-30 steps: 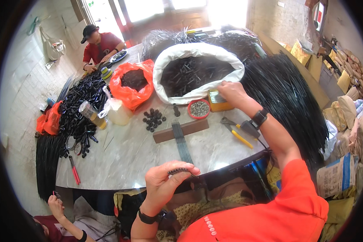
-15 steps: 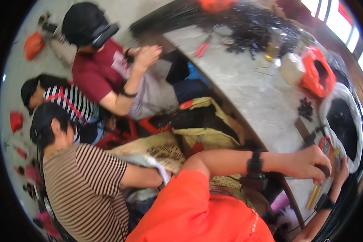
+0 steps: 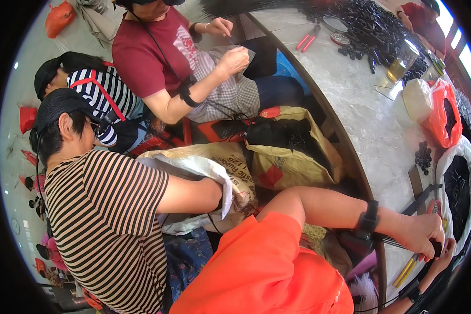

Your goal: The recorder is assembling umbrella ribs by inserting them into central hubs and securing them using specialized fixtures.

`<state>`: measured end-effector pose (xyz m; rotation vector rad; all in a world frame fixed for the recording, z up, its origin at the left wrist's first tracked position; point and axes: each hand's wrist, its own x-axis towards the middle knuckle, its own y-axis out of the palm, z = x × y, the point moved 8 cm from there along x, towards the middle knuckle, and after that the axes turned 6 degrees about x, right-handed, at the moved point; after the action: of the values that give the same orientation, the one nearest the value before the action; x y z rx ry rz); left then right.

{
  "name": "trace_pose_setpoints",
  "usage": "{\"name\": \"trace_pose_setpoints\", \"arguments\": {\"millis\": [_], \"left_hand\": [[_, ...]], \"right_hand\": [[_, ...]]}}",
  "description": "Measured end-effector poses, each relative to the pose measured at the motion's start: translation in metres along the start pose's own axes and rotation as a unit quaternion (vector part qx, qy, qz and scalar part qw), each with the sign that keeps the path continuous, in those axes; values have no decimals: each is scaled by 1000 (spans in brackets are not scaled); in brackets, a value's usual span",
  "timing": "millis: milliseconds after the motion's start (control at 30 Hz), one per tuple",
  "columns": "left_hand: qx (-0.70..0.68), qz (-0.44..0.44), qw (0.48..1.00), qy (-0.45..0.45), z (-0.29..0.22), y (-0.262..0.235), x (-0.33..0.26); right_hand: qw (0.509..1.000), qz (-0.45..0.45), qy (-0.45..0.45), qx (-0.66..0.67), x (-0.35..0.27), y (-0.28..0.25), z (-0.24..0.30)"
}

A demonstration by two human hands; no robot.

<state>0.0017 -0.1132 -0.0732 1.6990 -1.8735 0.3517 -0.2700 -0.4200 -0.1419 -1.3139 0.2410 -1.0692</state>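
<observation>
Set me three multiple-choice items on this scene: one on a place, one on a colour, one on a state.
1. Where do the red-handled pliers lie?
A. on the floor
B. on the marble table
C. in the white sack

2. What colour is the plastic bag next to the white sack?
A. orange
B. blue
C. green

3. How is the person's left hand?
A. flat and empty
B. closed on a black bundle
C. inside a sack

Answers:
1 B: the red-handled pliers lie on the marble table.
2 A: the plastic bag by the white sack is orange.
3 B: the left hand curls around a black bundle at the table's edge.
</observation>
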Motion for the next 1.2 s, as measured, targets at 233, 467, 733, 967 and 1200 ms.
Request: {"name": "trace_pose_setpoints", "arguments": {"millis": [233,467,733,967,1200], "left_hand": [[49,29,998,35,-26,14,10],[86,29,991,-103,-18,-9,2],[112,59,981,-147,-21,7,12],[84,25,981,-175,-20,-5,5],[67,15,982,-174,-18,1,9]], "right_hand": [[984,-90,32,153,-27,-54,-9],[957,-95,-6,274,-48,-81,216],[933,-188,-102,290,-100,-148,259],[913,-6,-121,390,-87,-136,302],[918,38,-170,356,-86,-122,317]]}}
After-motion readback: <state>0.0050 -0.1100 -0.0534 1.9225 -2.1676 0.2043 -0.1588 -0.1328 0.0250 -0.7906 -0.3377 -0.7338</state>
